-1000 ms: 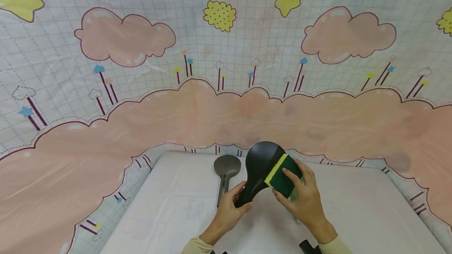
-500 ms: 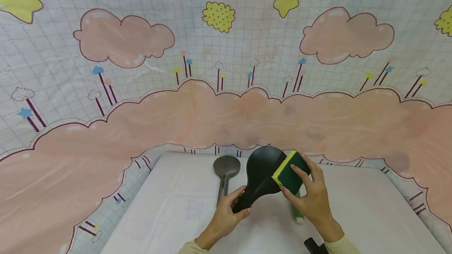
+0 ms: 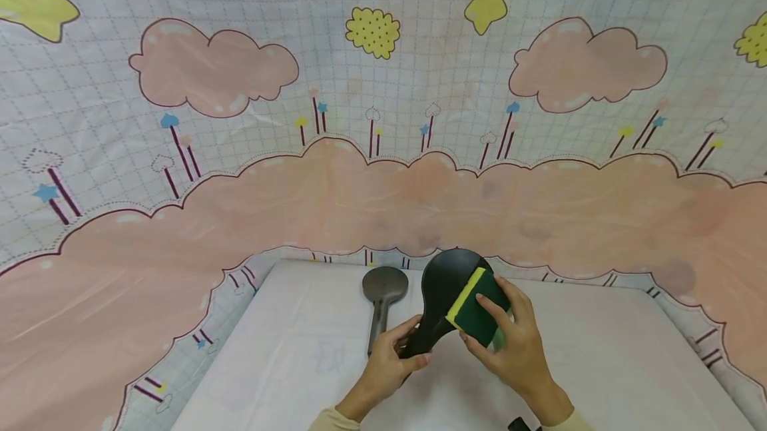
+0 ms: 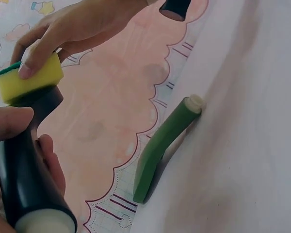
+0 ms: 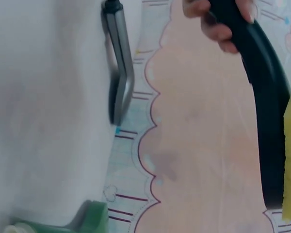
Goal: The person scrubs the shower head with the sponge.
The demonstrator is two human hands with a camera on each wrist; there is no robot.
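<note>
We see the left hand (image 3: 385, 370) gripping a right-slanting, black, round-headed plastic paddle (image 3: 445, 288), the right hand (image 3: 518, 356) pinching a green-and-yellow block sponge (image 3: 472, 315) against its head.

One left hand (image 3: 388, 361) and one right hand (image 3: 518, 354) made two, at the lower middle of the head frame. The sponge (image 3: 482, 308) numbered one. There were two paddle-shaped pieces, one black (image 3: 446, 284) and one grey (image 3: 385, 284), plus one green piece (image 4: 165, 137), mid-frame from the left wrist. One table (image 3: 599, 351) was counted; above, two whole pink clouds (image 3: 216, 74) and two yellow stars (image 3: 487, 4).
</note>
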